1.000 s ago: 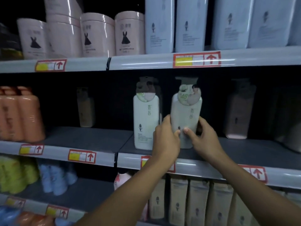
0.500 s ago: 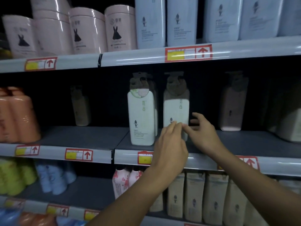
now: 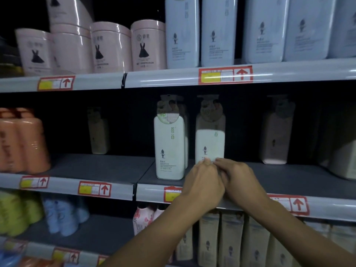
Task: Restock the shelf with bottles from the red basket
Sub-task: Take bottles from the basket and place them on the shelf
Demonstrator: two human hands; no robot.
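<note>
The shelf [image 3: 107,166] holds two white bottles side by side on its middle level. The front bottle [image 3: 169,149] stands upright near the edge; the second bottle [image 3: 210,143] stands just to its right, set further back. The left hand [image 3: 202,185] and right hand [image 3: 240,182] meet at that second bottle's base, fingers loosely curled, fingertips touching its lower front. The red basket is out of view.
</note>
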